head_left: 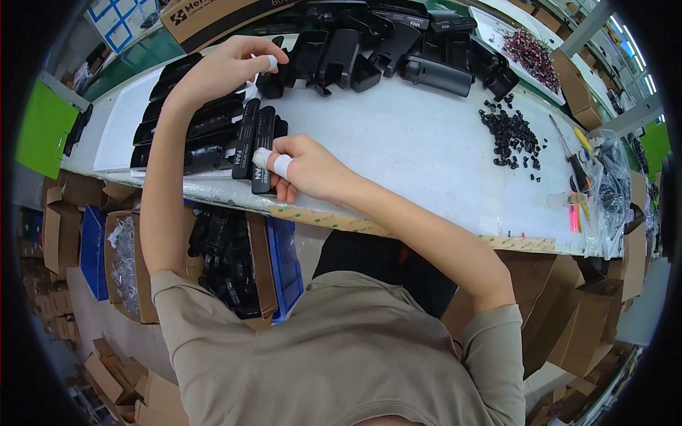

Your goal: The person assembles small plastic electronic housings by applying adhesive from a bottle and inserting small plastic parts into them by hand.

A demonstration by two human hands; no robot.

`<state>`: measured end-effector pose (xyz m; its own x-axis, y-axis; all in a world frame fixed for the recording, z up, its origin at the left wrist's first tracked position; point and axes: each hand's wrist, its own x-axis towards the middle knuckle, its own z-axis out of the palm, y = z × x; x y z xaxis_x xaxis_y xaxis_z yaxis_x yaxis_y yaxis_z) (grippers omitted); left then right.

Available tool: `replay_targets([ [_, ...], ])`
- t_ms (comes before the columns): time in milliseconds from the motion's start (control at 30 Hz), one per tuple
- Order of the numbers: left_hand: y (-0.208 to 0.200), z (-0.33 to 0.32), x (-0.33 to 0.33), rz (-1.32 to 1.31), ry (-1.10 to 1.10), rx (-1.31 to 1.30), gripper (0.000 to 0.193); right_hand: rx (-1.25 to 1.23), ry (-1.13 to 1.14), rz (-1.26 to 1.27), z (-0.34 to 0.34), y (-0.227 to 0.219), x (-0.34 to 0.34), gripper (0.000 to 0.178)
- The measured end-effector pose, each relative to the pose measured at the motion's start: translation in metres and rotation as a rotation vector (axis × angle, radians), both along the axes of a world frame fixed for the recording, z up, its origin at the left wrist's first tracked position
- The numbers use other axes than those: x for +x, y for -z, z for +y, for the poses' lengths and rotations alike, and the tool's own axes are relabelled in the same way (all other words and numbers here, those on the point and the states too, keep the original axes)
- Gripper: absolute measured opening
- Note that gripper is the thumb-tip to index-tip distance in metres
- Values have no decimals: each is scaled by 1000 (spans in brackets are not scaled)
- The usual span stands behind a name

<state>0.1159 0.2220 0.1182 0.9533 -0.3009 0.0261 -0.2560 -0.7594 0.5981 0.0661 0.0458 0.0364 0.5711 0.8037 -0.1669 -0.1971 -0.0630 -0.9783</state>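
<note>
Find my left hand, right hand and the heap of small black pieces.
Left hand [222, 73]: head view, behind the fingers.
Right hand [308, 168]: head view, behind the fingers.
Heap of small black pieces [513, 135]: head view, near its middle.

The left hand [226, 67] reaches far left, wrist [177, 105] bent rightward; the right hand [309, 167], fingers curled, lies nearer, forearm [426, 231] slanting leftward.

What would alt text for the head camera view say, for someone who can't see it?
A person's left hand reaches toward black plastic housings at the back of a white workbench, while the right hand touches slim black pieces near its front edge. Small black parts lie to the right.
</note>
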Motion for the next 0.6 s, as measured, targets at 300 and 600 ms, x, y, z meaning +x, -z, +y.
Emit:
replay_targets([
  [300,14,-3,29,-299,-239,243,39,15,94,-80,-20,0,5,35],
  [600,29,-47,61,-261,-213,377,74,-263,719,-970,-77,-12,69,32],
])
